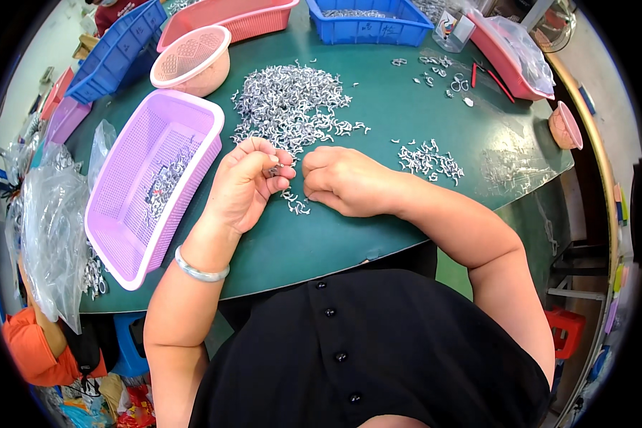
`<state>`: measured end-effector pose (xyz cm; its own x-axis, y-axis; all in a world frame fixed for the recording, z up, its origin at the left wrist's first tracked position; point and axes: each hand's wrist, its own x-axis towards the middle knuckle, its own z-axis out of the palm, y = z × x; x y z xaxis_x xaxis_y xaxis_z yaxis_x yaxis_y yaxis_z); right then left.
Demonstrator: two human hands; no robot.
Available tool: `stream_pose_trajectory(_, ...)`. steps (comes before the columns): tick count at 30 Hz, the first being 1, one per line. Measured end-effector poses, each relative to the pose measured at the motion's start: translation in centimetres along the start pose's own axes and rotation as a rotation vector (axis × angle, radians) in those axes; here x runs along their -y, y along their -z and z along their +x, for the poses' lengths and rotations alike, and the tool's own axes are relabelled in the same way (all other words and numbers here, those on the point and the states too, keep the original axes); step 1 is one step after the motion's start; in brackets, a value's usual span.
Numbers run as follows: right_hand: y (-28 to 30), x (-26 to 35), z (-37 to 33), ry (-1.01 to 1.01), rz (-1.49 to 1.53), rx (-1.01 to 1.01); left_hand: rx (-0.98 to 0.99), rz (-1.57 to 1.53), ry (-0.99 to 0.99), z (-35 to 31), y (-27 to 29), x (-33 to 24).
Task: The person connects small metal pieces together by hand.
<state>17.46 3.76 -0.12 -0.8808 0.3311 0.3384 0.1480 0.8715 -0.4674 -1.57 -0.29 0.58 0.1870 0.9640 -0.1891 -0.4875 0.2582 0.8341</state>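
Note:
Over the green table point(385, 114), my left hand point(241, 182) is closed in a pinch, with a small grey curved metal piece point(273, 171) between thumb and fingertips. Just to its right, my right hand point(344, 180) is closed with its back up; whatever its fingertips hold is hidden. Beyond both hands spreads a large heap of the same curved metal pieces point(289, 96). A few loose pieces point(294, 203) lie on the table below the gap between my hands. To the left, a purple plastic basket point(114, 192) has more pieces in it.
A smaller pile of pieces point(431, 160) lies right of my hands. Red-handled pliers point(493, 80) rest farther back. A round pink basket point(192, 64), blue crates point(371, 30) and a pink tray point(506, 57) line the far side. Clear plastic bags point(53, 228) hang at the left edge.

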Motion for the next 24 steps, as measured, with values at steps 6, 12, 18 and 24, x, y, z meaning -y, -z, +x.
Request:
stream_pose_trajectory(6,0.35,0.09,0.09,-0.081,0.060,-0.023,0.010,0.003,0.039,0.14,0.20,-0.01)
stream_pose_trajectory(12,0.00,-0.23,-0.25,-0.004,0.073,-0.030,0.033,0.031,0.059,0.22,0.14,0.03)
stream_pose_trajectory(18,-0.17,-0.20,0.14,-0.067,0.117,-0.050,0.010,0.052,0.063,0.23,0.32,0.06)
stream_pose_trajectory(24,0.45,-0.25,0.24,-0.193,0.312,-0.156,0.006,0.159,0.084,0.02,-0.02,0.17)
